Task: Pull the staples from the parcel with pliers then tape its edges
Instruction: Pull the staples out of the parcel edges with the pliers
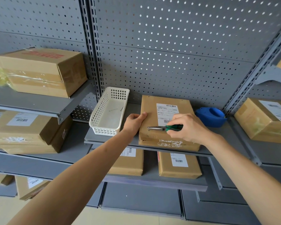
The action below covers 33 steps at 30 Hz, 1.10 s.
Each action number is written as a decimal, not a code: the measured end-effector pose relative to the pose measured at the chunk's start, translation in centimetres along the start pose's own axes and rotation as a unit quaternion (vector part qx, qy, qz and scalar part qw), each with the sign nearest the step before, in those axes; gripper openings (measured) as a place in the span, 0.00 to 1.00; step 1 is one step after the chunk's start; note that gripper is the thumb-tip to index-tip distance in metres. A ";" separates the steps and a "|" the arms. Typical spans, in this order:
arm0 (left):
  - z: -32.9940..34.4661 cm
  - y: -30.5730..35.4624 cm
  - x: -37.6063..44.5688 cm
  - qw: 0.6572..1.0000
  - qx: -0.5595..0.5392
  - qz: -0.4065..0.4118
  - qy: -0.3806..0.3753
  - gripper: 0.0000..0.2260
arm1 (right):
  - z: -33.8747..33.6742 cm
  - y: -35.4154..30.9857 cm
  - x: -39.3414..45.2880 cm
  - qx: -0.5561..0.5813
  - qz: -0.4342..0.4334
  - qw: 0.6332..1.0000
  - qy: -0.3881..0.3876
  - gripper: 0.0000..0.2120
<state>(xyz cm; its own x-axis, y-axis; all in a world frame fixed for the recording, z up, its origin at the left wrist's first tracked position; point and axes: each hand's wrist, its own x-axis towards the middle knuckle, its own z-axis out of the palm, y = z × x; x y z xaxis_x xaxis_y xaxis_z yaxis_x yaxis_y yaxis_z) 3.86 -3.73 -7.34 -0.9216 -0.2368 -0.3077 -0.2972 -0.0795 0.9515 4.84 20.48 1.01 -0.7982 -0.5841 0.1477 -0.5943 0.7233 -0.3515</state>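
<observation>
Gripping pliers (165, 127); left hand (134, 121) steadying parcel (152, 109).

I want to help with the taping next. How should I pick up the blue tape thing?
Take the blue plastic tape dispenser by its arched top handle, coming from the front. The oval opening faces up, and the perforated grey back panel blocks reaching from behind.

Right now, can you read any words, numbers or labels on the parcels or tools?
Nothing is legible.
Parcel shipping label: barcodes and print, too small to read.
Big box red printing: blurred.
Lower parcels' labels: barcodes only, text too small.
Pliers, tape dispenser: no markings visible.
</observation>
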 end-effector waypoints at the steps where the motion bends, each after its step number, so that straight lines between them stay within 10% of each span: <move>1: 0.0 0.0 0.0 1.000 -0.001 0.000 0.000 0.24 | 0.0 0.1 0.0 0.001 0.000 1.000 0.000 0.17; 9: 0.1 -0.1 0.2 1.000 -0.006 0.003 0.003 0.24 | 0.2 0.5 0.2 0.031 0.004 1.000 0.002 0.25; 17: 0.1 0.0 0.0 1.000 -0.013 0.002 0.004 0.24 | 0.5 2.2 0.6 0.167 0.038 0.985 0.020 0.08; 33: 0.1 0.3 -0.3 1.000 0.001 -0.003 0.028 0.21 | 0.5 3.5 0.9 0.367 0.067 0.928 0.010 0.08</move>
<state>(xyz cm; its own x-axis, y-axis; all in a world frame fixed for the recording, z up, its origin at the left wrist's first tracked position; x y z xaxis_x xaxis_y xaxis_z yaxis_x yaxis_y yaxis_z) 4.04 -3.59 -7.00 -0.9047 -0.2895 -0.3127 -0.3027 -0.0799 0.9497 2.11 22.29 -0.50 -0.8663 -0.4944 0.0717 -0.2680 0.3389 -0.9018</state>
